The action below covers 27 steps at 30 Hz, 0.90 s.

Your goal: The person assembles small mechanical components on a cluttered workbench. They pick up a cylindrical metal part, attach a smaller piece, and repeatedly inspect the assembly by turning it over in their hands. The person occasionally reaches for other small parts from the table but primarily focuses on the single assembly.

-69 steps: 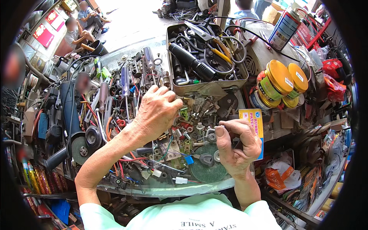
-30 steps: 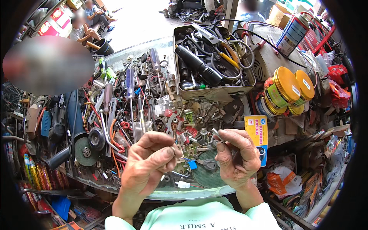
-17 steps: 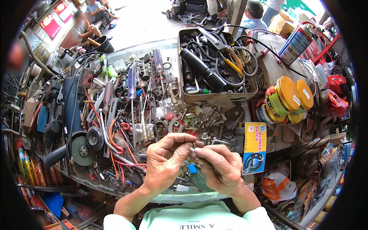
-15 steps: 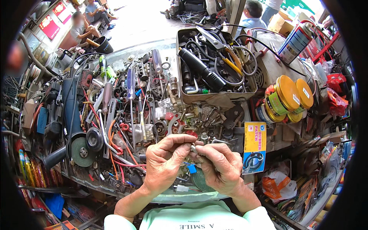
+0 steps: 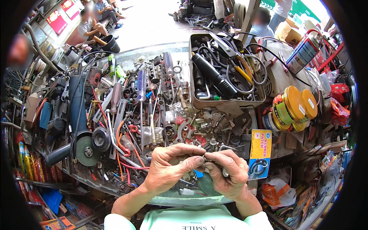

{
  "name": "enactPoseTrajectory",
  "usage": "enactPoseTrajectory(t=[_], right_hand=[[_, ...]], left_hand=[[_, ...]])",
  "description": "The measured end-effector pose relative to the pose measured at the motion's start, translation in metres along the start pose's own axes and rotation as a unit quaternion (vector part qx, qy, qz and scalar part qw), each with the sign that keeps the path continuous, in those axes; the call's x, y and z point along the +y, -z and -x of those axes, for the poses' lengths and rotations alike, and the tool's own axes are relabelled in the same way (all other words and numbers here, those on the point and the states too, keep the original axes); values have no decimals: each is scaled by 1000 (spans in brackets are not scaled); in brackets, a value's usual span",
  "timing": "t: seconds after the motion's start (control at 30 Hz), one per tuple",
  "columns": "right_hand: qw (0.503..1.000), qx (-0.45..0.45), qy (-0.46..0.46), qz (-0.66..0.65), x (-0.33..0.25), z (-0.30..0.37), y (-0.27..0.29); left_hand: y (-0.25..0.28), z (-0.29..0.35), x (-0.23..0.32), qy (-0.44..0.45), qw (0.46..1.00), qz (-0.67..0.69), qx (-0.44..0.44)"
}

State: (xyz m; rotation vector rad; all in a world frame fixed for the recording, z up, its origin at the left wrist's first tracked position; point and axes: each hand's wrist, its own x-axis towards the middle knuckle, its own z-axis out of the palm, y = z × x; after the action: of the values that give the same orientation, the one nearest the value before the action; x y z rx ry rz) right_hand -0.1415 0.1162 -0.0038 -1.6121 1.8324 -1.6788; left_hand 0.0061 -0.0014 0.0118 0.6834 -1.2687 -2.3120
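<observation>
My left hand [image 5: 167, 170] and my right hand [image 5: 229, 174] meet over the near edge of the crowded bench. Their thumbs and forefingers are pinched together around a small metal part, mostly hidden by the fingertips. A shiny roundish bit shows by the curled fingers of my right hand, too small to name. Below the hands lie a green grinding disc [image 5: 208, 184], a small blue piece [image 5: 198, 174] and a white connector [image 5: 187, 191]. To the right of my right hand is a yellow and blue rubber patch box [image 5: 260, 154].
Loose hardware and screwdrivers [image 5: 141, 86] cover the bench. An angle grinder [image 5: 78, 111] lies left. A metal tool tin [image 5: 230, 102] holds a black flashlight [image 5: 214, 76] and shears [image 5: 224, 45]. Yellow-lidded tubs [image 5: 294, 103] stand right. Several people [image 5: 90, 27] are beyond the bench.
The whole view has shifted, so the bench things appear farther right and slightly lower. My hands stay together, and the fingertips now cover more of the small metal part.
</observation>
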Motion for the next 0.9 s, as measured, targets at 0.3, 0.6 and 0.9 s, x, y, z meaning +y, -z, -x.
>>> enactPoseTrajectory(t=[0.3, 0.6, 0.9], right_hand=[[995, 77, -66, 5, 5, 4, 1], [987, 146, -70, -1, 5, 3, 6], [980, 182, -85, 0, 6, 1, 9]], left_hand=[[2, 2, 12, -74, 996, 37, 44], [-21, -21, 42, -291, 823, -485, 52], [-16, -57, 22, -270, 781, -563, 3]])
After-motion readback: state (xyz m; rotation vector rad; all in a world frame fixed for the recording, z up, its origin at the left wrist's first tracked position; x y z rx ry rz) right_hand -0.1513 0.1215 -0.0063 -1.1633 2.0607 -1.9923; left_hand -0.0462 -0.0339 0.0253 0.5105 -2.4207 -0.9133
